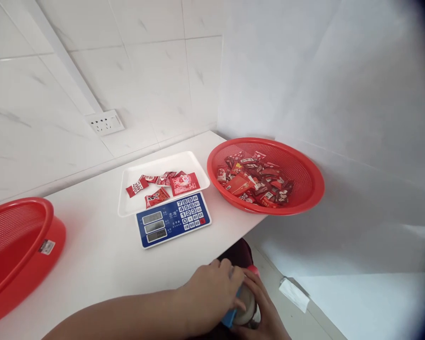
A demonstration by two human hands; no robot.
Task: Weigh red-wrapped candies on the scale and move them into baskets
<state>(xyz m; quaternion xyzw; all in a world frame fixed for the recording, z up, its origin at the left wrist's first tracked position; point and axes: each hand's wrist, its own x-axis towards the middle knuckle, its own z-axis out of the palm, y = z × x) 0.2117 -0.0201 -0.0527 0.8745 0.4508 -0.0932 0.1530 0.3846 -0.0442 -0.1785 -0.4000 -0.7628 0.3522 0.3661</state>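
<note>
Both hands (209,293) snug around small container (246,302)

Item (246,302) at the table (102,264) edge: I cannot identify it. Only a blue strip, a pale rounded face and a red bit show; the rest lies under the left hand (212,293), whose fingers wrap over it. Right hand (267,316) sits below the item and is cut by the bottom edge, so I cannot read its grip. Left basket (24,255) runs off the left edge; its sticker (46,246) is too small to read. Scale (173,219) digits illegible. Print on the packets (184,183) in the tray (127,208) unreadable. Those in the right basket (315,189) overlap; no count possible. Right edge of view is dark.
</note>
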